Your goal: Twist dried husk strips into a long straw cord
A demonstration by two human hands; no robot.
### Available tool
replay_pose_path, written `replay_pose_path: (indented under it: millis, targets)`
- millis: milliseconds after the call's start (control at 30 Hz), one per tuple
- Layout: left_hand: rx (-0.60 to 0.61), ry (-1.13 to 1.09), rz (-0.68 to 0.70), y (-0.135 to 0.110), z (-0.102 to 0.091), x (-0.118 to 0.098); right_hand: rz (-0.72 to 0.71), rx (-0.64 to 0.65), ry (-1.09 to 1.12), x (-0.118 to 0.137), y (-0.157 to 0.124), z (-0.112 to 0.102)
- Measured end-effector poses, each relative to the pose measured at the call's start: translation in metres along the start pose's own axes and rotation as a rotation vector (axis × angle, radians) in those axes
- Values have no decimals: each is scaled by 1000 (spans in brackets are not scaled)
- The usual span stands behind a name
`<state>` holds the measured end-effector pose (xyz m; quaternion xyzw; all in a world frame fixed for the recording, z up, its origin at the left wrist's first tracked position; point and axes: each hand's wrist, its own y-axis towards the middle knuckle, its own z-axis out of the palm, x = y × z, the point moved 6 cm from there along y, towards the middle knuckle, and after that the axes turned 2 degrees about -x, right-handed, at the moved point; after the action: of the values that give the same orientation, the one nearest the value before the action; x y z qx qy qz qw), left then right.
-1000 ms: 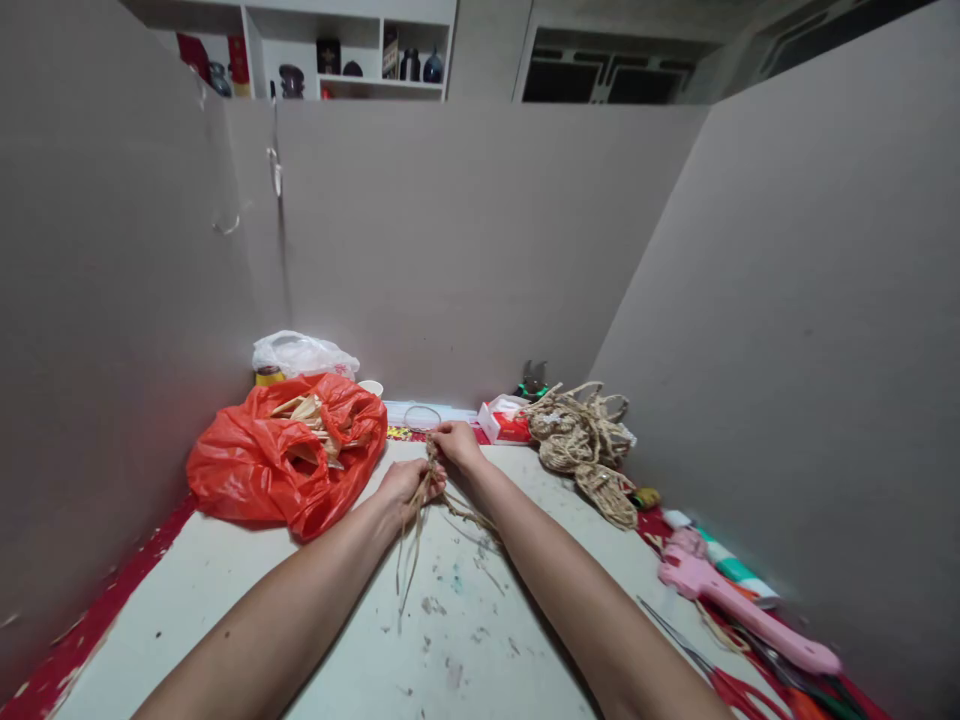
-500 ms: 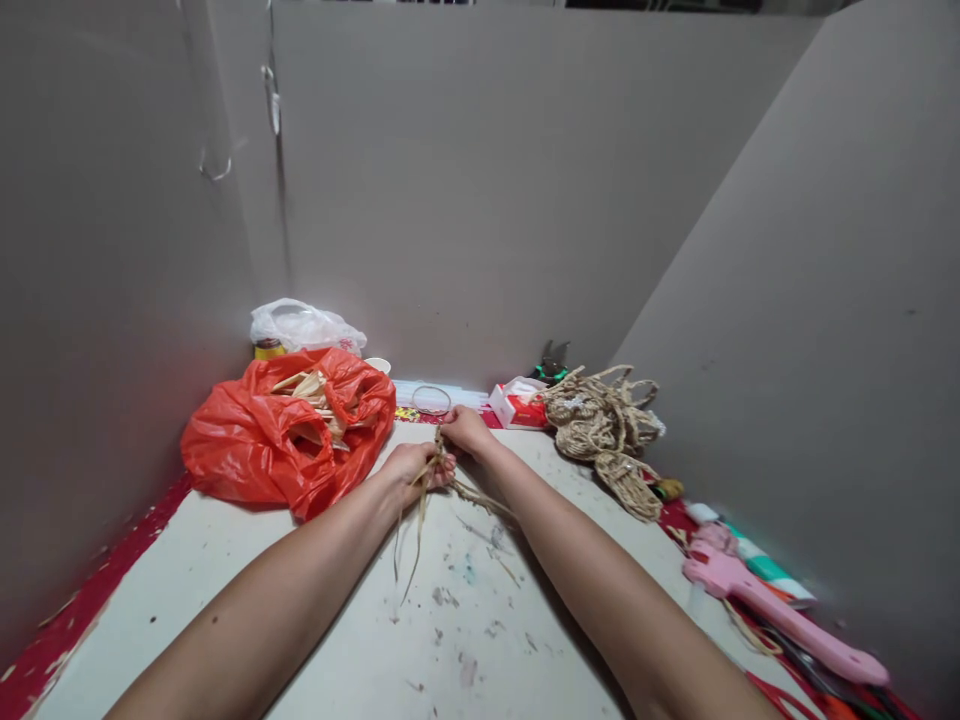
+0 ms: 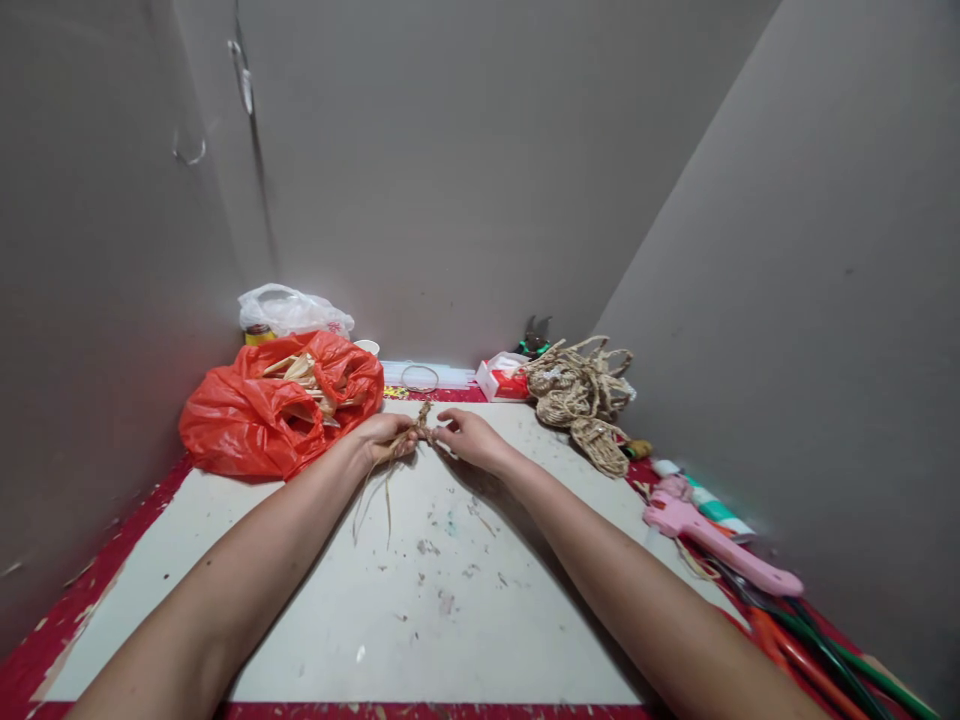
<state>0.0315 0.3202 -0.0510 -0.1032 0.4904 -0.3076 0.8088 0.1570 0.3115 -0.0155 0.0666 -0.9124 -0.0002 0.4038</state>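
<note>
A short braided piece of straw-coloured plant fibre (image 3: 424,422) is held up above the white board (image 3: 420,620). My left hand (image 3: 384,440) pinches it from the left side. Thin loose strands (image 3: 388,505) dangle below that hand toward the board. Just right of the braid is my right hand (image 3: 474,440), its thumb and index finger parted, with the fingertips close to the fibre. Whether the lower fingers touch a strand is hidden.
At the left lies a red plastic bag (image 3: 247,425) of dry husks, a white bag (image 3: 296,312) behind it. A wire ring (image 3: 420,378), tissue pack (image 3: 504,378), pliers (image 3: 535,338) and coiled braided rope (image 3: 574,385) line the back. A pink glue gun (image 3: 712,535) lies right.
The view has tilted down and shifted. My right hand has let go of the braid's upper end and its fingers have parted. The braid now leans differently in my left hand.
</note>
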Motion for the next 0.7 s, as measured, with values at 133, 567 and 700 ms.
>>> replay_pose_path:
  millis: [133,567,700]
  targets:
    - [5,35,-45,-6,2,-1,-95,-54,-401,0,-10,-3]
    - [47,187,20,-6,10,-2,188,3,-760,-68,-13,-137]
    - [90,199,41,-3,11,-1,40,-298,-538,-7,-23,-133]
